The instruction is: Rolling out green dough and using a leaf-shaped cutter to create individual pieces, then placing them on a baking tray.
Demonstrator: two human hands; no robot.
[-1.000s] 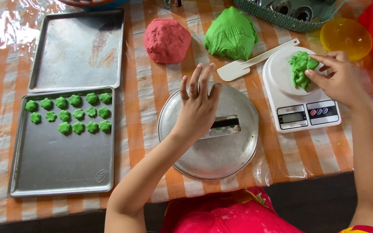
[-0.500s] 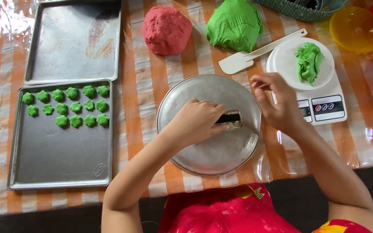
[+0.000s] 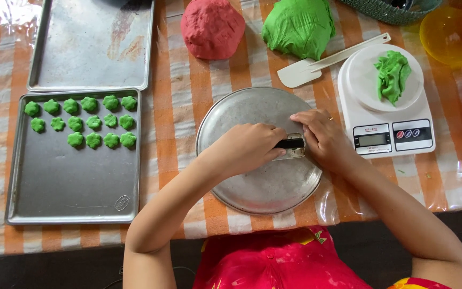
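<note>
While both hands meet over the round metal plate (image 3: 252,176), the left hand (image 3: 247,147) closes its fingers around a small metal press (image 3: 291,145) with a dark middle section. The right hand (image 3: 324,139) rests against the other end of the press, fingers curled over it; whether it pinches anything cannot be told. The press lies flat near the centre of the plate, which sits on an orange checked tablecloth (image 3: 180,112).

Right of the plate stands a white kitchen scale (image 3: 386,134) carrying a lump of green dough (image 3: 392,76). A white spatula (image 3: 322,63) lies just beyond the plate, touching the scale.

Further back sit a red dough ball (image 3: 212,28) and a large green dough mass (image 3: 299,27), close together.

Left of the plate, a baking tray (image 3: 70,187) holds three rows of small green dough flowers (image 3: 84,122) at its far end. An empty tray (image 3: 92,45) lies directly behind it.
</note>
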